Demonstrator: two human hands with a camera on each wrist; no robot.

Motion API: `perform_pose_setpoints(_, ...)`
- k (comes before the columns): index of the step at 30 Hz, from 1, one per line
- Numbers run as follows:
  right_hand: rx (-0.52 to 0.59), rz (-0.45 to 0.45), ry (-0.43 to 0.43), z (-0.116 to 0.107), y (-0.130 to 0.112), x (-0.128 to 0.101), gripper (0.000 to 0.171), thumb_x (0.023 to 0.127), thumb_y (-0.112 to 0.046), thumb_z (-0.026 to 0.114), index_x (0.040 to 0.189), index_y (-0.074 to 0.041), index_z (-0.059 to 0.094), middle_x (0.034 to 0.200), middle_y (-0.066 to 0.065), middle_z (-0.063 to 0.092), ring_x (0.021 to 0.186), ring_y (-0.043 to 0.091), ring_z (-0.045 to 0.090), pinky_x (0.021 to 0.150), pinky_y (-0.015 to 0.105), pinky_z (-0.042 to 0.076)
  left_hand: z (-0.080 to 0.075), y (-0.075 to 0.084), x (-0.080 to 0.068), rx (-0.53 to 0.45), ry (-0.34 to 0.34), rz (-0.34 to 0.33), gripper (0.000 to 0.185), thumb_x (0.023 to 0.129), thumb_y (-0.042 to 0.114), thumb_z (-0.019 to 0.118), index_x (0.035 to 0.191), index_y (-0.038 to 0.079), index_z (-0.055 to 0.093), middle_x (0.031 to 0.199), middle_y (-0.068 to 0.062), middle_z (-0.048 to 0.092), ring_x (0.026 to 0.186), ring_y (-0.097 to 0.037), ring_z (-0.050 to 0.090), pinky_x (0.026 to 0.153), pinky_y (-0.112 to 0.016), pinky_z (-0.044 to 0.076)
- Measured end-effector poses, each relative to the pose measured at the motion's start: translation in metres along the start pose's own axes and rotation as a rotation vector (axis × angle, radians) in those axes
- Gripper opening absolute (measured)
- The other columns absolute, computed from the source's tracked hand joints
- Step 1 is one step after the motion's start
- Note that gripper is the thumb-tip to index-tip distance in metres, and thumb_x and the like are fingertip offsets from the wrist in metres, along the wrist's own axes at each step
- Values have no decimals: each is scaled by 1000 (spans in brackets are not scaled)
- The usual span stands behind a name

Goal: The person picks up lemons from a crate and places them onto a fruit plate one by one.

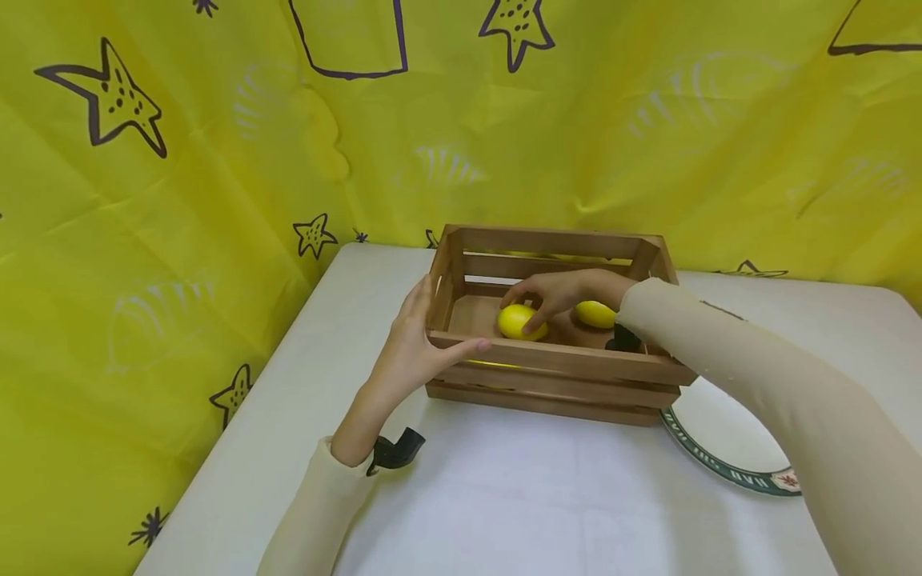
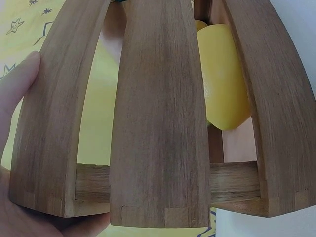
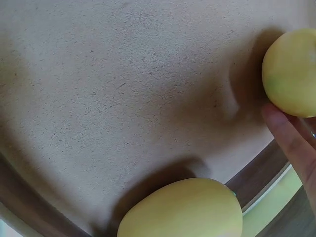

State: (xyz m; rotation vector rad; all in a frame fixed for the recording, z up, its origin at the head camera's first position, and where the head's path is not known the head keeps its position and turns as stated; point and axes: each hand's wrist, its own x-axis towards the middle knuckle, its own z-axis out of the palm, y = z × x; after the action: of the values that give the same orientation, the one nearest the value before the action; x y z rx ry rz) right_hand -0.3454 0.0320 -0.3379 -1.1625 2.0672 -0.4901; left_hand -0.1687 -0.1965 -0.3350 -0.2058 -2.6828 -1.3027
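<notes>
A brown slatted wooden crate (image 1: 562, 360) stands on the table. My left hand (image 1: 410, 352) grips its near left corner, thumb over the front top slat and fingers along the left side; the left wrist view shows the slats (image 2: 158, 118) close up. Inside the crate, my right hand (image 1: 558, 290) holds a smooth yellow lemon-shaped fruit (image 1: 520, 322) between fingers and thumb, low over the crate's floor. A second yellow fruit (image 1: 595, 314) lies to the right, partly under the right wrist. In the right wrist view, the fingers (image 3: 291, 143) touch one fruit (image 3: 291, 74), with another (image 3: 185, 212) nearby.
A white plate (image 1: 727, 424) with a green patterned rim lies right of the crate, partly under the right forearm. The white table (image 1: 504, 496) extends in front. A yellow cloth (image 1: 446, 144) with drawn stars hangs behind and along the left.
</notes>
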Motion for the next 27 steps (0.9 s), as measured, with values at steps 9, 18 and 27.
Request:
perform_pose_setpoints(9, -20, -8, -35, 0, 4, 0, 58, 92, -18, 70, 142, 0, 45, 141, 18, 47, 130, 37, 42, 110, 53, 35, 2, 0, -1, -5, 1, 9, 117, 74, 48, 83, 159, 22, 7, 162, -12, 14, 144, -37, 24, 107, -62, 33)
perform_pose_setpoints(18, -64, -27, -40, -1, 5, 2, 58, 91, -17, 71, 140, 0, 48, 136, 16, 52, 125, 35, 48, 108, 50, 39, 2, 0, 0, -9, 11, 20, 118, 73, 46, 84, 159, 18, 7, 161, -13, 16, 144, -35, 25, 109, -60, 32)
perform_pose_setpoints(27, -56, -64, -69, -2, 4, 3, 53, 87, -15, 75, 134, -2, 54, 126, 13, 57, 116, 31, 53, 102, 47, 44, 1, -1, 0, -10, 2, -11, 119, 73, 51, 83, 158, 19, 6, 162, -10, 14, 146, -32, 22, 111, -57, 31)
